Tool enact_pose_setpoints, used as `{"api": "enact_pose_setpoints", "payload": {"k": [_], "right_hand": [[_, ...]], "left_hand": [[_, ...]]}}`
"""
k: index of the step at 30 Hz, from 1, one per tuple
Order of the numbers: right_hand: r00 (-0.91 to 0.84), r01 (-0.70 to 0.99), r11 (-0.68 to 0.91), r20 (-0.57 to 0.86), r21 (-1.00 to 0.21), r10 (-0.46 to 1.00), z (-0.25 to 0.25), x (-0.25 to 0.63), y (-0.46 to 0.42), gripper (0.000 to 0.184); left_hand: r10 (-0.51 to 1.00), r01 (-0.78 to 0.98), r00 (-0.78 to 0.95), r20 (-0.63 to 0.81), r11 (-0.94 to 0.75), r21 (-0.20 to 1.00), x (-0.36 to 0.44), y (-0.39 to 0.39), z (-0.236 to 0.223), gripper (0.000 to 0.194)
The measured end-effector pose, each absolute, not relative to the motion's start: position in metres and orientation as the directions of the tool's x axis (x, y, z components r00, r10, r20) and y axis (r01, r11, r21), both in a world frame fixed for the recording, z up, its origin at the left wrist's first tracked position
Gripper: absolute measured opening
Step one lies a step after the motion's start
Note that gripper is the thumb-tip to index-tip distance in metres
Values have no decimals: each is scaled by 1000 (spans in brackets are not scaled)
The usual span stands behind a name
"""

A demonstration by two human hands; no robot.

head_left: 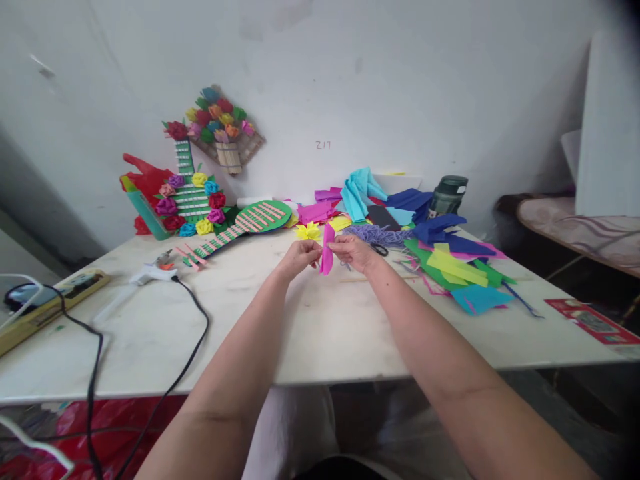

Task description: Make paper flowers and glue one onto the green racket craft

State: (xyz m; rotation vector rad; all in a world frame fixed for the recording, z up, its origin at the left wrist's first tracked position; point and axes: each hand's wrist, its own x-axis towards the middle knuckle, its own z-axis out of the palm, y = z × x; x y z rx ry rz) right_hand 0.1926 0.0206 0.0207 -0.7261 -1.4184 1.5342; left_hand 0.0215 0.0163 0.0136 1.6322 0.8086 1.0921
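Observation:
A narrow folded piece of magenta crepe paper (327, 251) stands upright between my two hands, above the middle of the white table (240, 333). My left hand (301, 259) pinches its left side with the fingers closed. On the right edge, my right hand (352, 251) grips the same paper between thumb and fingers. Just behind the hands lies a yellow paper flower (308, 231). Black-handled scissors (379, 249) rest right of my right hand, partly hidden by it. Purple yarn (383, 235) lies behind them.
A white glue gun (153, 272) with a black cord lies at left, near a power strip (85, 283). Coloured crepe paper (450, 267) is piled at right, by a dark bottle (449, 195). Paper-flower guitar shapes (260, 218) and a green glue-like tube (146, 210) stand behind.

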Motion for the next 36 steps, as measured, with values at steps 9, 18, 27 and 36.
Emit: {"api": "enact_pose_setpoints", "payload": {"k": [9, 18, 27, 36], "right_hand": [[-333, -188, 23, 85, -982, 939, 18, 190, 24, 37], [-280, -127, 67, 100, -990, 955, 9, 181, 27, 35], [-224, -66, 158, 169, -985, 960, 7, 171, 25, 32], [-130, 67, 295, 285, -953, 950, 5, 164, 25, 23]], "left_hand": [[944, -95, 247, 218, -201, 975, 30, 17, 6, 21], [973, -257, 202, 111, -56, 965, 39, 16, 0, 27], [982, -296, 114, 152, -113, 948, 45, 20, -4, 19], [969, -158, -53, 240, -245, 956, 47, 25, -7, 19]]}}
